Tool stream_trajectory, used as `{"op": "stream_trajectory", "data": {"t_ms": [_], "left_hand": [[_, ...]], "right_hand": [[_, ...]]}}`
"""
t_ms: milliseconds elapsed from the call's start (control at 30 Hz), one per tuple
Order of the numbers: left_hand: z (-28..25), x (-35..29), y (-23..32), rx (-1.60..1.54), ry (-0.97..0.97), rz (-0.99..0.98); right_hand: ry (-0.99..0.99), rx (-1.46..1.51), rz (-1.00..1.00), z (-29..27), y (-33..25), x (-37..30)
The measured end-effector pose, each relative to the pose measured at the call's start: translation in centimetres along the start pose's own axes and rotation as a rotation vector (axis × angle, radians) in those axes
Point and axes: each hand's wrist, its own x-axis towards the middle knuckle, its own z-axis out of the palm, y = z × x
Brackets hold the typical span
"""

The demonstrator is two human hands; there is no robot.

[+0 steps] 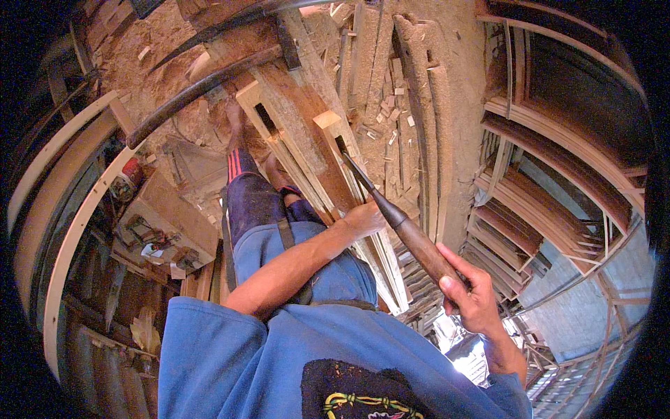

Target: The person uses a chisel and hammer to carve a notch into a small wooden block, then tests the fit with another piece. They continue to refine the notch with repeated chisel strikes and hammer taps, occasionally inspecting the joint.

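My right hand [473, 290] is wrapped around the upper end of a long wooden handle on a chisel [417, 246]. The chisel slants up and to the left, and its dark tip meets the slot cut near the end of the right wooden bar [326, 123]. My left hand [363, 219] is closed over this bar, beside the lower part of the chisel. Its fingertips are hidden, so what it grips does not show. A second slotted wooden bar [249, 95] lies parallel on the left, close to my legs.
Both bars lie on a broad brown plank [307, 98]. Beyond it, sawdust and several small offcuts [392, 112] cover the ground. Long timbers [544, 209] are stacked on the right. A wooden box [167, 216] stands at left, near a curved light strip [73, 237].
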Motion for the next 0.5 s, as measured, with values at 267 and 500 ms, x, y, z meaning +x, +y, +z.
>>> {"op": "stream_trajectory", "data": {"t_ms": [267, 500], "left_hand": [[-2.0, 0.1, 0.0, 0.006, -0.013, 0.003], [-2.8, -0.3, 0.1, -0.415, 0.096, -0.219]], "right_hand": [[-0.013, 0.01, 0.029, 0.5, -0.7, -0.3], [-0.045, 0.004, 0.039, 0.6, -1.0, -0.1]]}}
